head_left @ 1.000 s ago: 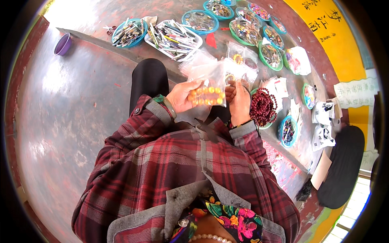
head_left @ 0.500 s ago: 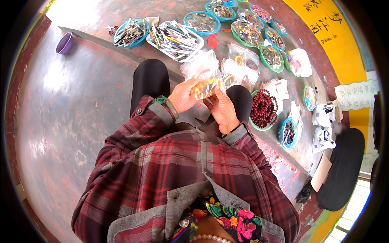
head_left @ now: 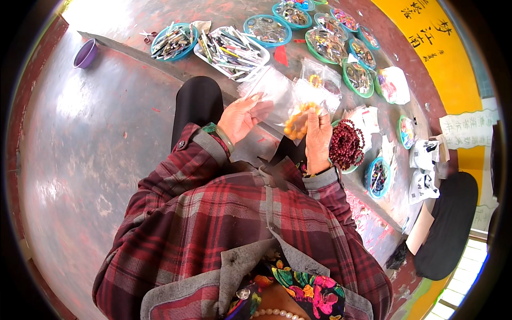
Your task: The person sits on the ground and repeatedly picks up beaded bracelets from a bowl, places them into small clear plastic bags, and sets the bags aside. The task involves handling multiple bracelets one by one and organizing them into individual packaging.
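Note:
My right hand (head_left: 318, 140) grips a strand of orange beads (head_left: 297, 121) inside a clear plastic bag. My left hand (head_left: 241, 116) pinches another clear plastic bag (head_left: 271, 85) a little to the left of the beads; a bangle sits on that wrist. Both hands are raised above my knees, in front of a low ledge covered with wares. A heap of dark red beads (head_left: 346, 144) in a green bowl lies just right of my right hand.
Several teal and green round trays (head_left: 268, 29) of trinkets line the ledge. A white tray of pens (head_left: 230, 49) and a teal tray (head_left: 172, 41) stand at the left. A purple cup (head_left: 85, 54) sits far left. Small packets (head_left: 424, 154) lie to the right.
My hands have drawn apart. The left hand moved left with a clear bag, and the right hand took the orange beads and shifted right.

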Motion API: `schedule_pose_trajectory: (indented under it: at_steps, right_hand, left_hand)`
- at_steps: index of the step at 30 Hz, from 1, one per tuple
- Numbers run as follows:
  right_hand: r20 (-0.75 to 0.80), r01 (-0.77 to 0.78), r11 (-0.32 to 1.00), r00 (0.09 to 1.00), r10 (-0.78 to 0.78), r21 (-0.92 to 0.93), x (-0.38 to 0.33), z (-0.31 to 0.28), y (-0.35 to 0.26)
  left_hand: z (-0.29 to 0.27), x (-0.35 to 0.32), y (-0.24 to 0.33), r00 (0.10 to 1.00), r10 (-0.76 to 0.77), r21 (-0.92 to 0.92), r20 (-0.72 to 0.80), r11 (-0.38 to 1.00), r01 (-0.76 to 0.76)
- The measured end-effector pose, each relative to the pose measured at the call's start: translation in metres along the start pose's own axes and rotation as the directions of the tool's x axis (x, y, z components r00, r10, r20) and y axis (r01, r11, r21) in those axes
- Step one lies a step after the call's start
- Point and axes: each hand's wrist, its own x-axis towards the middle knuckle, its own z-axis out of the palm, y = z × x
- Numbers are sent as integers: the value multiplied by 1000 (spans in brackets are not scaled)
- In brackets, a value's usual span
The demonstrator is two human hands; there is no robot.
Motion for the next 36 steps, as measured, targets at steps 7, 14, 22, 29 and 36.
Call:
schedule_pose_trajectory:
  at_steps: [7, 14, 22, 29, 36]
  right_hand:
    - [-23, 258, 934, 962, -271, -247, 9, 0, -19]
    - [99, 31, 982, 995, -13, -184, 16, -13, -39]
    - [212, -160, 985, 962, 171, -71, 13, -18, -54]
    - [131, -121, 992, 983, 125, -37, 11, -24, -29]
    - [42, -172, 984, 984, 171, 42, 34, -48, -38]
  left_hand:
    - [-4, 2, -8, 999, -13, 4, 39, 1000, 12]
    - [-14, 5, -5, 983, -43, 47, 177, 998, 35]
    - [0, 0, -4, 996, -30, 27, 84, 999, 28]
    - [-5, 3, -2, 997, -30, 111, 65, 994, 22]
    - [-6, 5, 1, 999, -50, 192, 7, 980, 48]
